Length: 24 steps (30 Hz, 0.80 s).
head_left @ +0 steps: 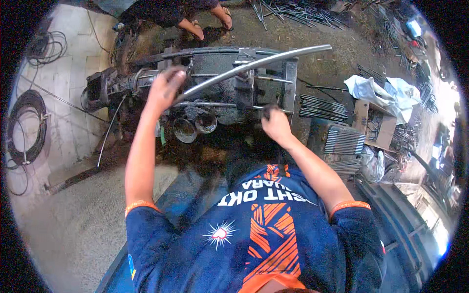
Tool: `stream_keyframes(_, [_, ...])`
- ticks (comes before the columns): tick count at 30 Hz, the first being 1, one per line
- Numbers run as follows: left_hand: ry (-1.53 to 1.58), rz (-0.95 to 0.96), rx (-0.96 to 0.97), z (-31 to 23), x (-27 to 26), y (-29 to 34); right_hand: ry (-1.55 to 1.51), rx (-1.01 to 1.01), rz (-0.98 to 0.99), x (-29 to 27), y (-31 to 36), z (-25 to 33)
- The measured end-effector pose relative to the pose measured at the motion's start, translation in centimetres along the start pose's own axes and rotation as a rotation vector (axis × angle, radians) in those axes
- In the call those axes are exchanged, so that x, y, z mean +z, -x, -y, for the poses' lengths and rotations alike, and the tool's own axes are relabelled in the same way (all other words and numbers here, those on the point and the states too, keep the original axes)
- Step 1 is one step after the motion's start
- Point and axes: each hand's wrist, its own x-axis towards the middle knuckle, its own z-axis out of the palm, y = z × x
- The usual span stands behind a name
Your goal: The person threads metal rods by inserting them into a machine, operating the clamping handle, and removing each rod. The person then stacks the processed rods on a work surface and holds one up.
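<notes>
A navy short-sleeved shirt with orange trim [234, 249] fills the foreground. Beyond it, a long, round silver metal rod [254, 64] slants above a dark, grimy metal machine [246, 84], its lower end beside the left hand [167, 88]; I cannot tell whether those fingers clamp it. The right hand [277, 124], fingers curled inward, is at the machine's near edge, its grip unclear.

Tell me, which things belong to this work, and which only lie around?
Seemingly in use:
long metal bar, at the left hand
machine, at the right hand

Apparently lying about:
black coil
loose rods on the floor
cardboard box
</notes>
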Motion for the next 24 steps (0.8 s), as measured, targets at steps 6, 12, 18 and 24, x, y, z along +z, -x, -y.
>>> stream_keyframes(6, [-0.354, -0.010, 0.162, -4.3, 1.2, 3.2, 0.577, 0.067, 0.215, 4.2, 3.3, -1.3])
stream_keyframes(12, [-0.125, 0.058, 0.238, -1.3, -0.8, 2.6, 0.632, 0.242, 0.078, 6.8, 3.6, -4.3])
stream_keyframes(18, [-0.178, -0.031, 0.161, 1.6, -0.9, 5.6, 0.305, 0.303, 0.038, 7.2, 5.1, -2.0])
stream_keyframes(24, [-0.234, -0.004, 0.182, 1.5, -1.6, 6.7, -0.153, 0.290, 0.095, 5.9, 8.3, 3.1])
